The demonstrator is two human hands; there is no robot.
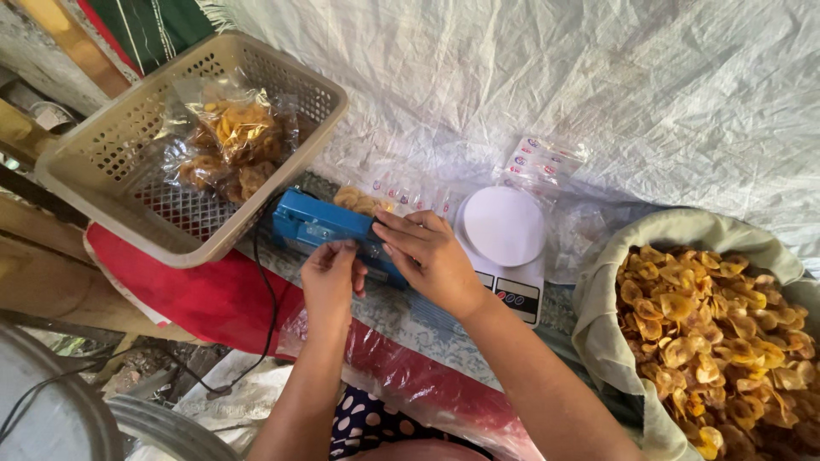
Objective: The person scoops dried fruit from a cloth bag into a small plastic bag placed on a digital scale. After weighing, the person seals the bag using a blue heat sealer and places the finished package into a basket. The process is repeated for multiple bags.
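Resting on the long arm of a blue heat sealer (320,224), both hands are seen from above. The right hand (431,256) is laid flat over the right part of the arm, its fingers stretched out and pressed on top rather than curled around anything. The left hand (331,275) is placed just beside it at the near edge, with the fingers bent down onto the sealer; whether something thin is pinched under them cannot be told. A clear bag of yellow chips (359,200) is partly seen behind the sealer, its mouth apparently lying under the arm. A black cord (268,290) is led from the sealer down toward the floor. Left of the sealer, a beige plastic basket (111,145) is set, and sealed chip packets (231,141) are kept inside it. Right of the hands, a white kitchen scale (506,239) is placed, with a stack of empty printed bags (542,162) behind it. At far right, an open sack (598,290) filled with loose chips (717,333) is seen.
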